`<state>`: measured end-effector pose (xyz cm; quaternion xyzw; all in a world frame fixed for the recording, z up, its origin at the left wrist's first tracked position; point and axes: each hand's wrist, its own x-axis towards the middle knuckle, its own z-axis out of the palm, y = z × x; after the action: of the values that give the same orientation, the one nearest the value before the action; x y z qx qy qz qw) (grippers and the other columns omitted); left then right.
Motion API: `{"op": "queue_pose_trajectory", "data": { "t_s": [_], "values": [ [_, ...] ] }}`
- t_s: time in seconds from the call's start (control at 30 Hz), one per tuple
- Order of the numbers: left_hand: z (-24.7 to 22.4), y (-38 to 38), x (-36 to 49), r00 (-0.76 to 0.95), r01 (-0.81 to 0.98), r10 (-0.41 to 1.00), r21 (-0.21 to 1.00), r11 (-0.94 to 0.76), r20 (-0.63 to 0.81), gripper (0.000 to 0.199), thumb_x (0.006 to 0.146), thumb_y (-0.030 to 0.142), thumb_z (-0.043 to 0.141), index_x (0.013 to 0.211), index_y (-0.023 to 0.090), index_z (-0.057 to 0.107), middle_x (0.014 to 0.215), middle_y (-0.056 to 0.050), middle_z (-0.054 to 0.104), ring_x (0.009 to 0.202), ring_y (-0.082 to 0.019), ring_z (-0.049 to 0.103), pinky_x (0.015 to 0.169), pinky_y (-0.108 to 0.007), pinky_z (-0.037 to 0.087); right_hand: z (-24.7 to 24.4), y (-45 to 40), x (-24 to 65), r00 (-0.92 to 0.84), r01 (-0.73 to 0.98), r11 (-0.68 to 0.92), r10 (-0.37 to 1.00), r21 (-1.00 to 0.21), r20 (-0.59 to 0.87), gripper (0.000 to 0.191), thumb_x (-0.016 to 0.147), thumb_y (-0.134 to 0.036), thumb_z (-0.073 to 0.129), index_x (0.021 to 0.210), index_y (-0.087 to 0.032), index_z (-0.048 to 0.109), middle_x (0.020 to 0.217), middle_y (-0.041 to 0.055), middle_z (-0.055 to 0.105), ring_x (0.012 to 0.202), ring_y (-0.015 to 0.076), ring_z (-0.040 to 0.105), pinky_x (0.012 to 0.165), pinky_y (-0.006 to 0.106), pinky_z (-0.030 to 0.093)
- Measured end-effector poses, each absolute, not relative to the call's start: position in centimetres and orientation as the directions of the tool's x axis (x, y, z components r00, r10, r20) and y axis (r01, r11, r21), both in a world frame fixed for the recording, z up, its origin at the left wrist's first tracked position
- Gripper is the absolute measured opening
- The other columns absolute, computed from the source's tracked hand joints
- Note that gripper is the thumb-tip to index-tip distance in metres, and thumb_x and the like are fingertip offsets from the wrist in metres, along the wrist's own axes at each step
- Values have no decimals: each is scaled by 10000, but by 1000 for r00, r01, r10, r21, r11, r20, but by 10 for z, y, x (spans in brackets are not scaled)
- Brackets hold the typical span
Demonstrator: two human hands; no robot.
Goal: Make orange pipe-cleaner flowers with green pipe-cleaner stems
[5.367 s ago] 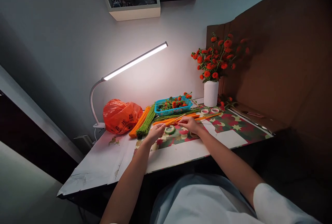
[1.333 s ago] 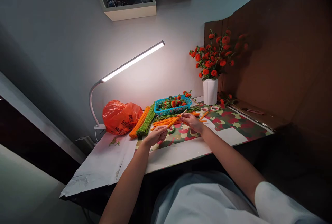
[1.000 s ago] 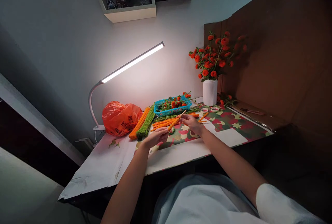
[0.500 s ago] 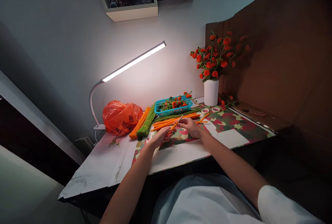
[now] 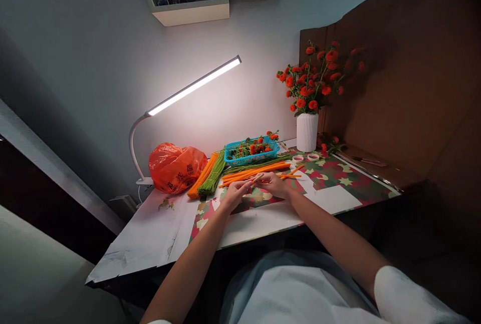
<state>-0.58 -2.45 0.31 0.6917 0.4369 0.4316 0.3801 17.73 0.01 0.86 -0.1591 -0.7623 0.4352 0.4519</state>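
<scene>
My left hand (image 5: pixel 237 195) is closed over the near part of the table, its fingertips pinched close to those of my right hand. Between the fingertips shows a thin pale stick (image 5: pixel 257 179), which my right hand (image 5: pixel 274 185) grips with bent fingers. The orange pipe cleaner wound near the left fingers half a second ago is now mostly hidden. Just beyond both hands lie loose orange pipe cleaners (image 5: pixel 259 171). A bundle of green pipe cleaners (image 5: pixel 213 179) rests beside an orange bundle (image 5: pixel 201 180) to the left.
A blue basket (image 5: pixel 230 161) holds orange flowers and green stems. Behind it to the right stands a white ribbed vase (image 5: pixel 306 132) of orange flowers. Two tape rolls (image 5: pixel 313 156) lie near it. An orange plastic bag (image 5: pixel 175 169) sits under a lit desk lamp (image 5: pixel 195 85).
My hands have come closer together and the left one has turned. The pale stick sticks out less, and the orange winding has gone behind the fingers.
</scene>
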Motion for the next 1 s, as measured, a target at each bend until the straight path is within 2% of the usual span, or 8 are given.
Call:
{"op": "queue_pose_trajectory", "data": {
  "t_s": [0.1, 0.23, 0.5, 0.7, 0.83, 1.0],
  "values": [
    [0, -21, -5, 228, 270, 927, 896, -354, 297, 507, 746, 594, 558, 510, 145, 544, 502, 28, 377, 505, -89, 285, 499, -253, 195, 10, -1, 177, -529, -130, 572, 651, -810, 544, 322, 731, -533, 661, 757, -226, 757, 808, 51, 687, 797, 196, 622, 784, 348, 502],
    [-2, -19, -4, 205, 250, 940, 914, -319, 272, 504, 727, 595, 575, 491, 153, 522, 504, 21, 402, 512, -95, 313, 505, -252, 216, 10, -1, 177, -529, -132, 577, 647, -806, 549, 331, 729, -536, 660, 768, -223, 758, 795, 52, 687, 788, 198, 626, 783, 354, 503],
    [4, -29, 0, 183, 178, 975, 971, -158, 125, 484, 729, 570, 601, 495, 155, 520, 458, 44, 314, 438, -70, 218, 452, -259, 117, 10, 0, 176, -519, -106, 590, 654, -801, 550, 330, 745, -509, 659, 834, -207, 757, 820, 63, 693, 784, 201, 628, 767, 345, 493],
    [9, -31, 3, 174, 81, 976, 986, -148, 132, 411, 689, 543, 612, 610, 142, 570, 516, 29, 410, 454, -70, 256, 435, -243, 125, 11, -2, 177, -511, -114, 562, 674, -819, 533, 334, 736, -513, 667, 837, -206, 752, 837, 59, 696, 809, 200, 628, 783, 344, 489],
    [6, -28, 0, 157, 144, 984, 983, -112, 89, 393, 689, 522, 581, 561, 154, 530, 460, 54, 346, 412, -62, 215, 416, -242, 112, 10, -2, 177, -526, -142, 572, 647, -807, 552, 341, 741, -523, 661, 828, -207, 755, 838, 62, 694, 806, 197, 628, 783, 344, 492],
    [2, -26, -1, 130, 245, 982, 955, -165, 136, 412, 710, 510, 532, 484, 168, 488, 421, 58, 296, 395, -65, 231, 418, -236, 143, 8, -1, 176, -521, -130, 591, 642, -796, 562, 378, 744, -545, 652, 816, -189, 757, 833, 69, 692, 812, 196, 630, 780, 337, 497]
  ]
}}
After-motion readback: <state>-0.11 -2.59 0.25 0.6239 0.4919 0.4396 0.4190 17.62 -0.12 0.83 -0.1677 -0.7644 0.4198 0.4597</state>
